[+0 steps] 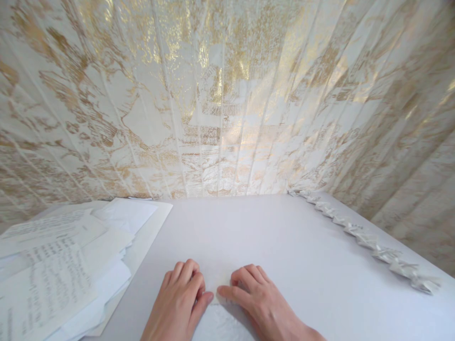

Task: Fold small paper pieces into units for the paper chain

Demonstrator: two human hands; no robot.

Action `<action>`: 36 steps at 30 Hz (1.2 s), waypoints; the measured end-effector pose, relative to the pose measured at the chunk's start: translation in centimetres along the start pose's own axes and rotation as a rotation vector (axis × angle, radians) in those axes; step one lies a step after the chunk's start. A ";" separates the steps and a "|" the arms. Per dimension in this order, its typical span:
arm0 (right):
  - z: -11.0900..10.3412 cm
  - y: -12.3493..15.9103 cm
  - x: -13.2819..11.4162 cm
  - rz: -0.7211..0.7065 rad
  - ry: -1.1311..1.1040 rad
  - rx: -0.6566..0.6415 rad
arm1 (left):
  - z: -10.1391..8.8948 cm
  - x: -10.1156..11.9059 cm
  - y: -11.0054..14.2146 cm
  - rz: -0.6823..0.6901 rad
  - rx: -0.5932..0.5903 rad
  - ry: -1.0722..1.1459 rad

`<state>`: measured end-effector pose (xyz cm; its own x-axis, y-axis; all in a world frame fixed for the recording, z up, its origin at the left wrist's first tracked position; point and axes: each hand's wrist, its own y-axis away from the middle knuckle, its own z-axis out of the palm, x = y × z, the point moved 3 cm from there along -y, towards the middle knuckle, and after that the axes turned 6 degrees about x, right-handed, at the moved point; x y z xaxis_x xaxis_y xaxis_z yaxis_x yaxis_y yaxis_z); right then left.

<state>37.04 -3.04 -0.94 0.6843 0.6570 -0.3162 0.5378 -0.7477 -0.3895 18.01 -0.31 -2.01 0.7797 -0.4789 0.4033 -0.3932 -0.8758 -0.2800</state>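
Observation:
A white sheet of paper (221, 323) with faint marks and creases lies on the white table at the bottom centre, its near part cut off by the frame. My left hand (183, 298) rests at the paper's upper left, fingers curled and thumb pressed to its far edge. From the other side, my right hand (258, 298) holds the upper right of the sheet with bent fingers, its thumb on the same edge. The two thumb tips almost meet. My palms and fingers hide parts of the paper's sides.
Loose, handwritten papers (60, 270) are heaped on the left of the white table (227, 232). Several small folded paper pieces (366, 239) form a row along the right edge. A white curtain (213, 104) with a gold pattern hangs behind the table and on the right.

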 end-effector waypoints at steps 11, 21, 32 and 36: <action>0.4 0.1 -0.5 -0.162 0.115 0.036 | -0.2 0.2 -0.2 -0.036 0.001 -0.028; 0.3 0.3 -0.9 -0.207 0.192 0.099 | 0.3 1.5 0.3 0.118 0.121 0.094; -2.7 3.7 1.3 -0.107 0.133 0.129 | 0.0 0.4 0.6 0.124 0.171 0.087; -3.5 4.3 1.2 -0.028 0.115 0.088 | -0.2 0.6 0.7 0.130 0.180 0.099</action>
<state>41.91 -5.81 0.04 0.7242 0.6586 -0.2046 0.5159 -0.7142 -0.4730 18.10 -1.19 -1.78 0.6735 -0.5981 0.4344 -0.3872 -0.7860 -0.4819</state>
